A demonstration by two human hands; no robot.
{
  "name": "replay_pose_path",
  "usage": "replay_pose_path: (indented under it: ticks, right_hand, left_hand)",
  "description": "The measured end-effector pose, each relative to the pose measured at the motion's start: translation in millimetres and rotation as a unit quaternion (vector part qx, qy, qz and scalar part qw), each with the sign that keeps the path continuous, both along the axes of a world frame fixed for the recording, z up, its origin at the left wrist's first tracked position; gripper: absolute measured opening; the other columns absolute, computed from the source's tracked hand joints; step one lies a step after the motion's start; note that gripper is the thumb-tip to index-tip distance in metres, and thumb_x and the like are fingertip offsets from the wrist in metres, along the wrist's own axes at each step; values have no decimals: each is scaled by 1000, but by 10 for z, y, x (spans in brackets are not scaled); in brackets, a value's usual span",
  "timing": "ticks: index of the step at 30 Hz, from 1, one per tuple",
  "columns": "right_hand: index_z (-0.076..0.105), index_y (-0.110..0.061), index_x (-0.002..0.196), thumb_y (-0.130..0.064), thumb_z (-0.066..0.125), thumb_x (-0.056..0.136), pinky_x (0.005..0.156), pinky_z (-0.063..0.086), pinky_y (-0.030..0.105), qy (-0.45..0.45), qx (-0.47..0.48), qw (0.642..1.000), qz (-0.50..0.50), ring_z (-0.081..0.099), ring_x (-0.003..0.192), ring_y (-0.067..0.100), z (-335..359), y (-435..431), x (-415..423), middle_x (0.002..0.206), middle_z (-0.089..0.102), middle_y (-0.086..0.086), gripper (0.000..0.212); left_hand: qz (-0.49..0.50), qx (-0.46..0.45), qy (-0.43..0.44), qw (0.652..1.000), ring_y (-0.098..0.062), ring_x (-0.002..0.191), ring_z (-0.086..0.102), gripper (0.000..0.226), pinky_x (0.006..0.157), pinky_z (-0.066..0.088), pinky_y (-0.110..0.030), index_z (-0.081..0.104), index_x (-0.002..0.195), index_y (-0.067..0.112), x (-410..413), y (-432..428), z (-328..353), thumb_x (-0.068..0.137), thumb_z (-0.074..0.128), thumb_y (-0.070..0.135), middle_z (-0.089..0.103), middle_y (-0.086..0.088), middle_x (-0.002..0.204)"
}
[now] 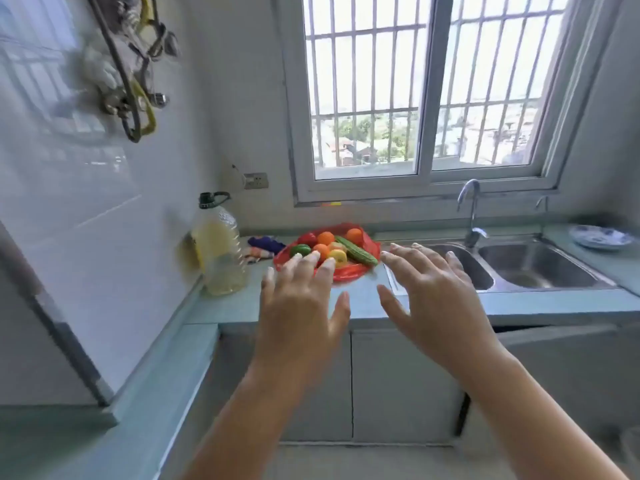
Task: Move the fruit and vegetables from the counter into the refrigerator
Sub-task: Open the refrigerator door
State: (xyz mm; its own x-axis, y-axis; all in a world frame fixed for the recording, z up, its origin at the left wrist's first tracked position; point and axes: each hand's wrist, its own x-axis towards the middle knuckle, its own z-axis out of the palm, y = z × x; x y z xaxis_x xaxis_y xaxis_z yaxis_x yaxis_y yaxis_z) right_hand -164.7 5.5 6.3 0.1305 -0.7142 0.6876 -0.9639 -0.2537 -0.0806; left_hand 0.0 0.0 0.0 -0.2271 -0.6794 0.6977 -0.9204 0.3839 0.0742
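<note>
Left hand (300, 308) and right hand (438, 303) outstretched, palms down, fingers spread, empty, before the red bag of produce (349, 271)

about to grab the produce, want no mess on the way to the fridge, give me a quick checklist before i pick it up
1. Both hands free: ok. The left hand and the right hand are open, fingers spread, holding nothing.
2. Produce gathered in one spot: ok. It sits together on the red bag on the counter.
3. Loose pieces that could roll: not ok. The cucumber and the oranges lie unsecured on top.
4. Bag handles findable for a grip: cannot tell.
5. Space around the bag: ok on the sink side; the oil bottle stands close on the left.
6. Refrigerator open: cannot tell.
</note>
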Motion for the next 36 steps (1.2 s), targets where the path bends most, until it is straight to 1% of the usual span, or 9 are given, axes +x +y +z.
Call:
replay_pose_path:
  ticks: [4, 10, 13, 15, 19, 24, 28, 32, 36]
  right_hand:
    - [67, -11, 106, -37, 45, 77, 83, 46, 59, -5, -7, 999, -50, 63, 102, 30, -23, -201, -609, 109, 69, 8, 45]
    - [67, -10, 106, -38, 40, 78, 83, 45, 58, -11, -14, 990, -138, 63, 103, 29, -155, -213, -1458, 108, 69, 7, 48]
    - [66, -10, 107, -37, 40, 78, 85, 45, 57, -12, -3, 983, -182, 63, 103, 29, -256, -143, -1795, 109, 68, 7, 48]
    - [67, -10, 108, -37, 40, 78, 86, 44, 56, -10, 11, 976, -219, 63, 104, 29, -302, -90, -1990, 109, 68, 7, 48]
    - [66, -11, 107, -37, 41, 78, 84, 45, 58, -25, 18, 956, -293, 63, 103, 28, -384, 0, -2323, 108, 69, 7, 47]
    - [66, -11, 108, -37, 40, 79, 85, 44, 58, -43, 21, 927, -373, 63, 104, 30, -439, 25, -2657, 111, 68, 7, 47]
    - [66, -10, 109, -36, 41, 79, 86, 43, 59, -57, 10, 898, -437, 62, 105, 31, -457, 50, -2868, 112, 67, 8, 47]
    - [65, -12, 111, -37, 41, 80, 86, 44, 57, -85, 15, 860, -503, 61, 107, 30, -536, 205, -3024, 114, 66, 8, 47]
    - [66, -10, 108, -36, 42, 80, 83, 47, 52, -80, 20, 811, -579, 62, 104, 31, -596, 599, -3137, 112, 67, 9, 45]
  left_hand:
    - [-54, 1, 10, 999, -32, 106, 60, 47, 92, 42, -56, 63, 109, 10, -669, -363, 1, 82, 38, 39, 65, -12, 114]
    - [-162, -2, 45, 986, -32, 103, 61, 45, 87, 45, -55, 65, 107, 9, -1587, -644, -189, 80, 42, 36, 66, -11, 111]
    - [-212, 10, 45, 976, -31, 105, 61, 44, 89, 43, -53, 64, 108, 10, -1973, -698, -320, 80, 42, 37, 66, -10, 112]
    - [-246, 26, 41, 968, -31, 105, 61, 44, 89, 44, -54, 64, 108, 10, -2229, -749, -375, 81, 42, 37, 66, -9, 111]
    - [-316, 48, 32, 947, -30, 106, 61, 44, 91, 42, -53, 64, 108, 11, -2730, -871, -457, 82, 40, 38, 66, -8, 112]
    - [-402, 66, 31, 913, -31, 105, 60, 44, 92, 42, -51, 64, 108, 11, -3300, -1051, -543, 82, 41, 38, 66, -9, 112]
    - [-471, 82, 34, 878, -31, 104, 60, 44, 91, 45, -49, 64, 109, 10, -3713, -1180, -583, 82, 42, 37, 66, -9, 111]
    - [-547, 108, 32, 829, -32, 102, 61, 45, 86, 48, -53, 64, 109, 9, -4119, -1136, -659, 82, 41, 37, 66, -9, 111]
    - [-619, 112, 23, 777, -31, 105, 61, 44, 87, 48, -52, 64, 108, 9, -4507, -840, -728, 81, 42, 35, 66, -9, 112]
